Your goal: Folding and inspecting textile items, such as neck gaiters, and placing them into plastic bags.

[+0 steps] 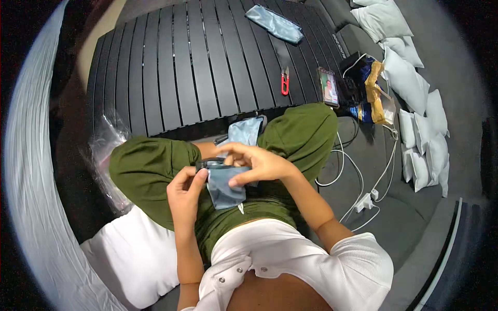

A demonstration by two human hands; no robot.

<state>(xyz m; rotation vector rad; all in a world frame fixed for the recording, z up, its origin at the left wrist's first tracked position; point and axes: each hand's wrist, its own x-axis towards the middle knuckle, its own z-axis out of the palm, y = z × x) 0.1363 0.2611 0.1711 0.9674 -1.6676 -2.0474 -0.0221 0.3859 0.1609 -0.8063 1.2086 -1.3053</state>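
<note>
Between my hands, above my lap, is a small light blue satin piece (225,189) with a dark strip along its upper edge. My left hand (188,187) pinches its upper left corner, at the end of that strip. From the right, my right hand (262,163) curls over the piece, thumb on its front and fingers bent behind the top edge; part of those fingers is hidden. Just beyond, another blue satin cloth (245,130) lies between my knees by the table's edge. A thin white tip (240,208) sticks out below the held piece.
A black slatted table (176,67) stands ahead, bearing a folded blue satin cloth (275,23), red-handled thread snips (285,83) and a phone (329,87). White cables (358,176) trail on the seat at right. Clear plastic bags (111,160) and a white pillow (137,256) lie left.
</note>
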